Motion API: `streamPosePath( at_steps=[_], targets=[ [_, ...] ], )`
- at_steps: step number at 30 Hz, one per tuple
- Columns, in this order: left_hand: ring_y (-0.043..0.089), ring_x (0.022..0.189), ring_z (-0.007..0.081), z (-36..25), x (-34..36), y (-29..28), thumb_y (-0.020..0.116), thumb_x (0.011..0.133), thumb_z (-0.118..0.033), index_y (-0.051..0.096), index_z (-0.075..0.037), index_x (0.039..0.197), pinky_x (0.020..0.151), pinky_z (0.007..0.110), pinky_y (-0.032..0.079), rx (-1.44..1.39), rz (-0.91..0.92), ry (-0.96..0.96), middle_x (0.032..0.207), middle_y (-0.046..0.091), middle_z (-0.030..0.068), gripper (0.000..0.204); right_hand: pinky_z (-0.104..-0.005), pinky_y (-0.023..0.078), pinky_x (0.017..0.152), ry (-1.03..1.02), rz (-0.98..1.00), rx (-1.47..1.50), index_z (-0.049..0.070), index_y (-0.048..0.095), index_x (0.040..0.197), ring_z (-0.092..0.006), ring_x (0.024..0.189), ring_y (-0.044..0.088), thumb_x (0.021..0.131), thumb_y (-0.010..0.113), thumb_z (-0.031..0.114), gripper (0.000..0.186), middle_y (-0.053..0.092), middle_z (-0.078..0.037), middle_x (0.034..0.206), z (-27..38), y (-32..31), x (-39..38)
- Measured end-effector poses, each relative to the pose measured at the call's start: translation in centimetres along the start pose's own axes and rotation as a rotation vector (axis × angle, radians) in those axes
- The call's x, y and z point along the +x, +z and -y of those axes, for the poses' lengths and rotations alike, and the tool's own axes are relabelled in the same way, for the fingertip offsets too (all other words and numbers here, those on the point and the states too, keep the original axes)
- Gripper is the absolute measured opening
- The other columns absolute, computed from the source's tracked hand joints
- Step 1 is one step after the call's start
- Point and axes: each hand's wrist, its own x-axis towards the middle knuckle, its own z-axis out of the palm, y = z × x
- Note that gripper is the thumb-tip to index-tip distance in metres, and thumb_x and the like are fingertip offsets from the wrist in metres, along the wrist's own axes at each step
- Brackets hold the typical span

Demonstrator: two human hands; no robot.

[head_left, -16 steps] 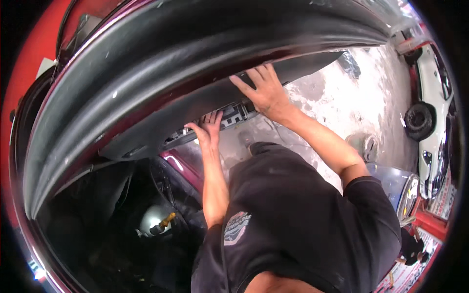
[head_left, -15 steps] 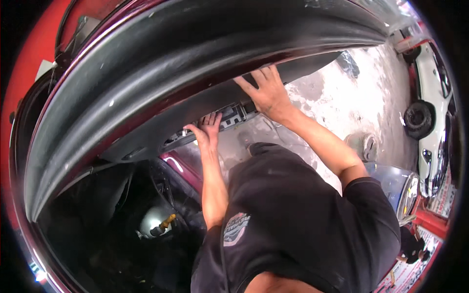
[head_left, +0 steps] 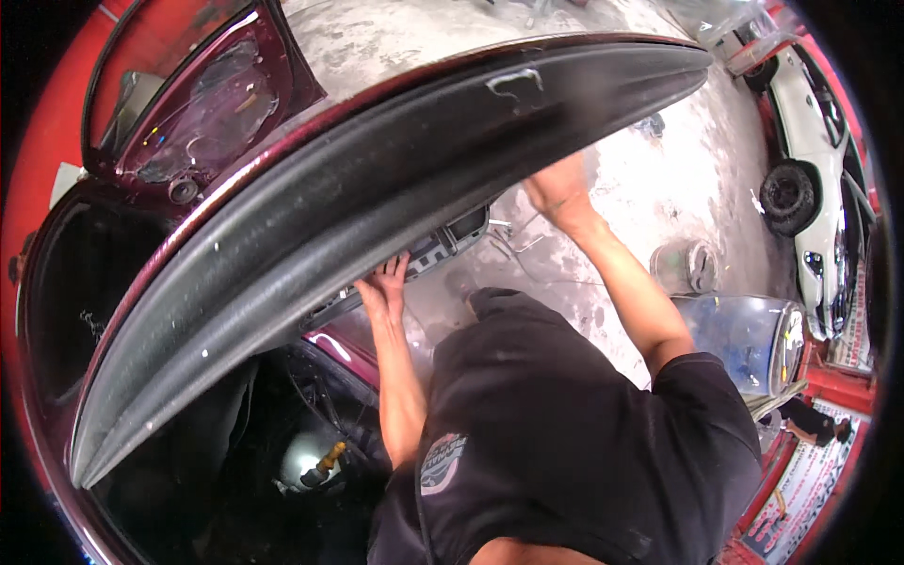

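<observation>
A long curved black panel with a maroon outer edge arches across the view in front of me. My left hand is at its lower edge, fingers stretched and thumb apart, against a slotted frame beneath the panel. The fingertips are partly covered by the panel's edge. Farther right, my right hand is up against the same edge. It is smeared by motion and its fingers cannot be made out.
An opened maroon car door with bared inner workings stands behind the panel. A yellow-and-black tool lies in the dark area at lower left. On the right are a blue drum, a metal can and a white vehicle.
The panel sits differently in view: its grey underside is now hidden and the car door behind has come into sight. My right hand has moved right; my left hand stays by the frame.
</observation>
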Motion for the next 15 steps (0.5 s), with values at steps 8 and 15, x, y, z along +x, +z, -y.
streamPosePath(
  at_steps=[8, 15],
  targets=[
    [0.017, 0.144, 0.0466, 0.0, 0.0, -0.8, 0.069, 0.054, -0.078, 0.006, 0.003, 0.151, 0.119, 0.06, 0.022, -0.087, -0.026, -0.039, 0.158, 0.01, 0.0263, 0.141, -0.0535, 0.037, 0.104, 0.243, -0.022, 0.028, 0.01, 0.06, 0.128, -0.0437, 0.127, 0.041, 0.08, 0.076, 0.026, 0.054, 0.045, -0.021, 0.137, -3.9, -3.1, -0.6],
    [0.023, 0.143, 0.0466, -0.2, 0.8, -0.4, 0.047, 0.073, -0.082, 0.0, -0.012, 0.155, 0.114, 0.062, 0.031, 0.167, -0.092, -0.021, 0.158, 0.01, 0.0278, 0.118, -0.05, 0.042, 0.088, 0.104, -0.182, -0.018, 0.01, 0.071, 0.095, -0.0373, 0.102, 0.057, 0.076, 0.072, 0.007, 0.02, 0.066, -0.015, 0.106, -2.7, -2.0, 0.7]
  ],
)
